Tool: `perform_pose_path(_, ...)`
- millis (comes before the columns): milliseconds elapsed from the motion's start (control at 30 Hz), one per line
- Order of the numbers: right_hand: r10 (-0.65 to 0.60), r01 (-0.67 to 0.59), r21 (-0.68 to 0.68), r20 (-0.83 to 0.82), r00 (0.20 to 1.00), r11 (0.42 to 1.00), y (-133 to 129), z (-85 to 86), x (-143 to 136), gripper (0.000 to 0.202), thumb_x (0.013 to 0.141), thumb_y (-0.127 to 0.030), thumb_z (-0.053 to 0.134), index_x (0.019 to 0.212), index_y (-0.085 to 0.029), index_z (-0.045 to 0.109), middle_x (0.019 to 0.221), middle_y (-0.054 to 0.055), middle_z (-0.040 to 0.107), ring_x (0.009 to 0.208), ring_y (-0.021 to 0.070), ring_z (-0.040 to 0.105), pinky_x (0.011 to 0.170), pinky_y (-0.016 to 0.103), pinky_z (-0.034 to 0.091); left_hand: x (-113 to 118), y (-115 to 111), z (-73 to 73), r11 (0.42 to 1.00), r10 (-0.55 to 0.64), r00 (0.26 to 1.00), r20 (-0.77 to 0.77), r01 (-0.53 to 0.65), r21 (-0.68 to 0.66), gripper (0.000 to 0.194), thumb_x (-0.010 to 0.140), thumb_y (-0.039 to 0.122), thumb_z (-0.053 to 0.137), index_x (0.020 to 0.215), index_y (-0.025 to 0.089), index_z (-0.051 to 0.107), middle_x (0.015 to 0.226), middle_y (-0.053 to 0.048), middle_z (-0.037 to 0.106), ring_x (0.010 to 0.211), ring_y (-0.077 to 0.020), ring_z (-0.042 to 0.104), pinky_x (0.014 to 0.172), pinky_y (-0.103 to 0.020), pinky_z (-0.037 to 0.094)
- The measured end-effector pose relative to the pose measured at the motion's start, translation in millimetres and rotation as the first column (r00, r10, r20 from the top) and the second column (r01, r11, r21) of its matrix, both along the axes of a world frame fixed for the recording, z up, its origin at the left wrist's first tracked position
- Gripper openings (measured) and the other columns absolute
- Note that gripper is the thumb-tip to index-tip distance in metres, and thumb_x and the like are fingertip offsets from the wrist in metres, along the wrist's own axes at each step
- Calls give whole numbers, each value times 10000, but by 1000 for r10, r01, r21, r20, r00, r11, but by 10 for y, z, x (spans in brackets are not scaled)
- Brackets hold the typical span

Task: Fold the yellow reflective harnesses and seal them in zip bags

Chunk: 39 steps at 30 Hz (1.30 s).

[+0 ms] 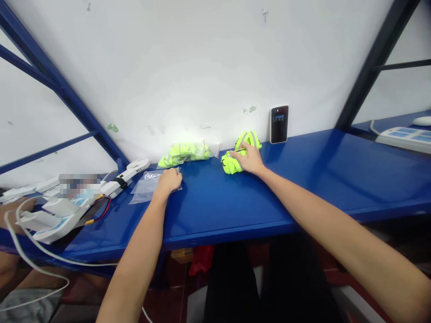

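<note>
My right hand [249, 159] is closed on a folded neon-yellow reflective vest [231, 163], which rests on the blue table. Just behind it, against the wall, sits another neon-yellow bundle with grey reflective strips [249, 137]. My left hand [169, 180] has its fingers bent down on a transparent plastic bag [144, 188] lying flat on the table. Part of the bag is hidden under that hand. Between the hands, near the wall, lie more neon-yellow vests [184, 153], at least partly in transparent bags with red edges.
A black-screened phone-like device [279, 124] leans upright on the wall. At left are a white handheld fan [138, 165], white plastic devices [62, 222], and cables, with another person's hand [16, 213] beside them. Blue frame posts [76, 107] flank the blue table [215, 206].
</note>
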State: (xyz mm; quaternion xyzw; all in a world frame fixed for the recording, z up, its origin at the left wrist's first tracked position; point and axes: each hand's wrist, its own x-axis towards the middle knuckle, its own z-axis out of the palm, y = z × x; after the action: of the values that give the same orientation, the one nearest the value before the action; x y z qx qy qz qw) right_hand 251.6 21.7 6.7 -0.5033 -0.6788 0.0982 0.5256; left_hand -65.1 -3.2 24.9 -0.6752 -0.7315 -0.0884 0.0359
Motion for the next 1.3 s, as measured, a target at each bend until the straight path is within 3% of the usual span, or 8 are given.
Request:
perform_pose_path(133,38,-38,2,-19,999,999,-25,-2,-44,372,759,-512,633,696,-224,406,559,-60,337,542,131,331,549,283,272,240,-56,13,957,-289,951,114,284,58,327,874,381,387,759,180,617,807,-82,688,811,-225,636,742,-308,466)
perform_pose_path(233,72,-72,9,-18,997,997,-60,0,-98,378,764,-504,628,688,-225,385,554,-63,319,547,130,330,550,279,270,483,-108,-58,855,-507,756,415,503,127,352,885,437,396,712,178,561,650,-19,621,587,-147,566,576,-252,440)
perform_pose_path(467,86,-86,67,10,996,994,-142,103,-141,391,737,-513,649,698,-221,392,584,-59,340,572,127,321,570,277,276,708,-171,-104,816,-464,560,686,572,84,303,844,433,523,734,153,563,675,-45,655,560,-122,602,563,-246,505)
perform_pose_path(600,141,-134,44,-268,953,990,-212,174,-292,375,739,-491,626,669,-224,371,644,-38,397,647,143,402,638,281,351,743,-178,-113,815,-447,504,739,570,104,328,836,459,550,743,146,582,667,-55,662,592,-139,633,607,-276,537)
perform_pose_path(767,255,-410,-115,-625,738,905,-247,135,-503,379,749,-527,566,680,-235,334,671,-28,459,667,154,479,626,279,413,791,-154,-181,838,-475,525,706,516,180,261,854,384,510,772,150,590,627,-24,629,515,-129,570,490,-234,446)
perform_pose_path(1033,81,-83,-24,-79,994,996,-286,77,-357,363,730,-506,640,720,-221,415,611,-49,438,604,140,406,602,271,320,823,-218,-136,795,-605,610,512,424,434,330,929,425,418,816,166,589,660,-1,554,631,-137,525,633,-252,437)
perform_pose_path(1167,94,-95,-29,-55,994,995,-337,66,-394,360,745,-509,623,715,-223,405,599,-49,452,589,139,415,588,265,313,870,-276,-121,700,-667,694,271,458,548,284,931,393,452,822,180,603,1030,-87,589,1028,-218,539,974,-381,405)
perform_pose_path(1300,41,-51,-71,-136,990,996,-286,46,-392,386,739,-514,627,697,-228,371,585,-54,417,576,136,387,576,269,304,867,-307,-125,643,-743,641,191,607,466,286,880,449,546,1045,216,562,1378,-114,462,1303,-268,408,1083,-453,321)
